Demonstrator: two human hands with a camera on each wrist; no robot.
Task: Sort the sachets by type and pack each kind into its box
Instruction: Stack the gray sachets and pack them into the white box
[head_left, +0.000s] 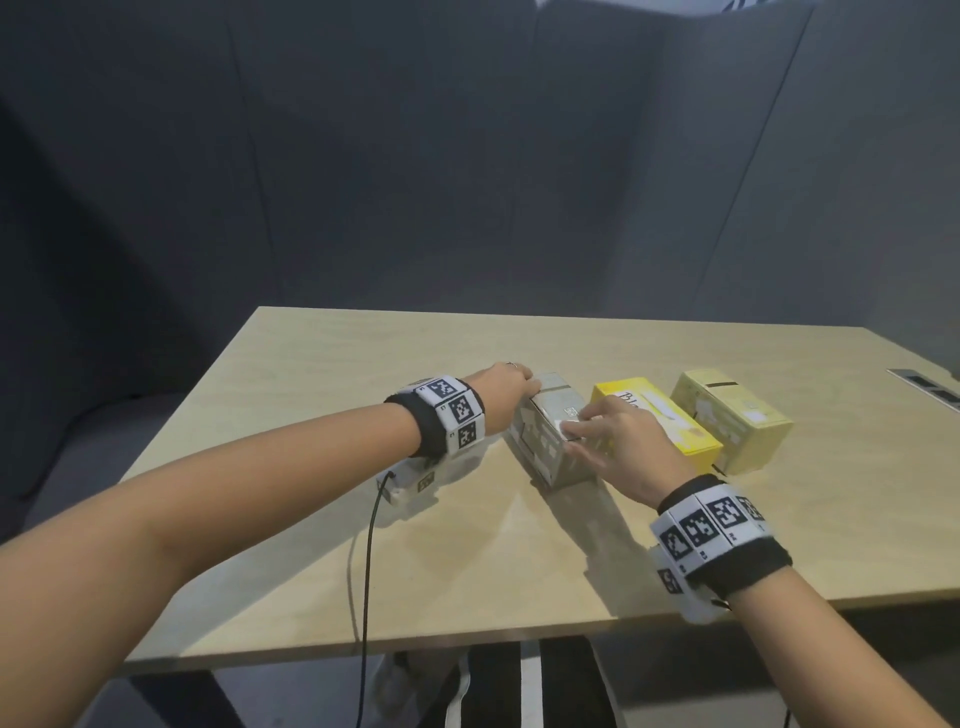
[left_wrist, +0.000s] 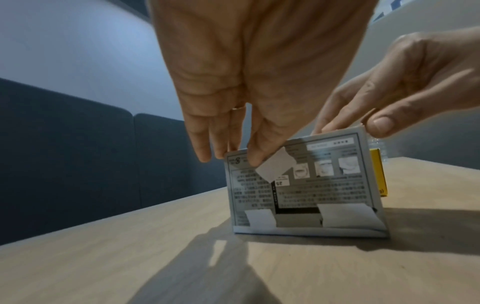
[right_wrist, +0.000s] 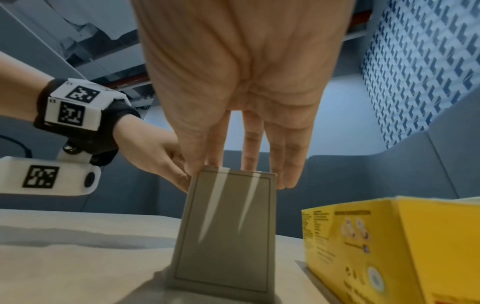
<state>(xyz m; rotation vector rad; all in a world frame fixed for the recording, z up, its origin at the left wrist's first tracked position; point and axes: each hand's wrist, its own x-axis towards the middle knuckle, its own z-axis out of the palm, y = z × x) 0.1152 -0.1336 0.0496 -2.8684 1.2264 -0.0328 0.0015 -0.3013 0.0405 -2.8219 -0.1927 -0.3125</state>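
Head view: the grey box (head_left: 550, 441) sits on the table (head_left: 467, 571), just left of a yellow box (head_left: 657, 423). It is thin cardboard, probably light and easily dented, so edges and corners look like the safest places to hold. Both hands pinch it narrowly. The left hand (head_left: 506, 397) holds the far top edge, thumb on a white tab (left_wrist: 272, 166). The right hand (head_left: 618, 447) holds the near corner.

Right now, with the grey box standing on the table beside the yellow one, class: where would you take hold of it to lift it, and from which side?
Probably by its two short ends, coming down from above. The grey box stands on a narrow long side, and the yellow box lies near its right face. The left hand and right hand sit toward opposite ends.
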